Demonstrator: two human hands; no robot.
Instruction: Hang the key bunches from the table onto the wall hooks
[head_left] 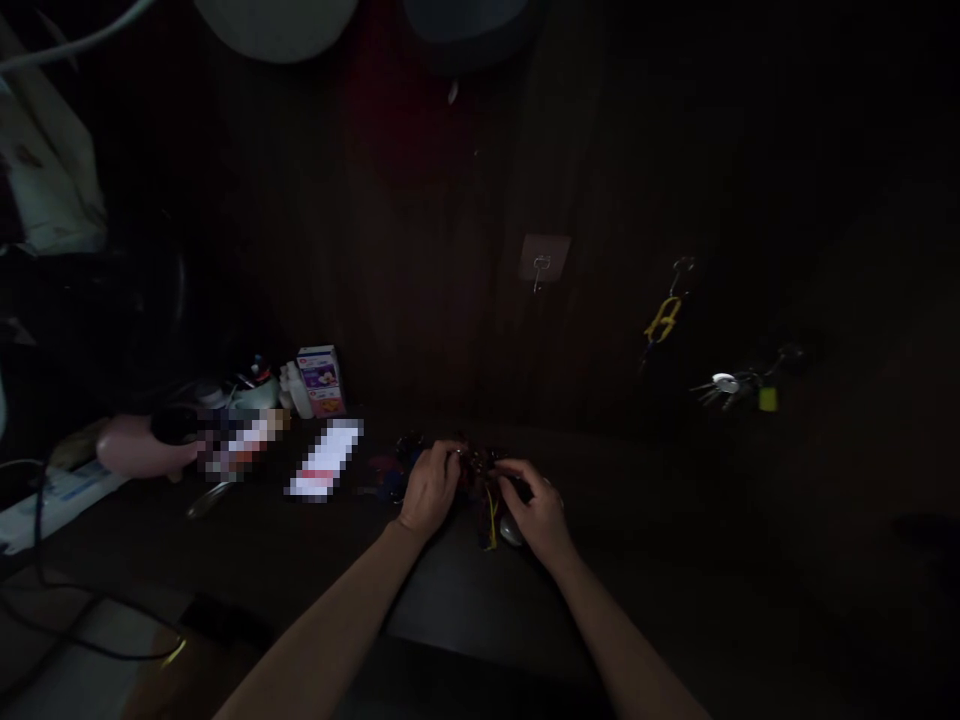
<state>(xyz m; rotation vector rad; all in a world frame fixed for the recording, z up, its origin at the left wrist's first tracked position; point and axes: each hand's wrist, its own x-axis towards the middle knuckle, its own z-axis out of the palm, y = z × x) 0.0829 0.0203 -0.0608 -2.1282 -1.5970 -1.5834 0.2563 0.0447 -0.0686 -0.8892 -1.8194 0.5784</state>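
Cluster of small dark pieces lies on the tabletop, nearer its back edge than its front. It looks light and loose — apt to snag — so the middle seems the best place to pinch. The left hand curls over it, its hold hidden. A thin yellow cord, probably limp, trails toward the front edge; a pale rounded object looks smooth, perhaps slippery. The right hand has thumb and forefinger nearly together; whether they pinch anything I cannot tell.

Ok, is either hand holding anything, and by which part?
The left hand and right hand are at a dark cluster of small items; too dim to tell whether or where they grip.
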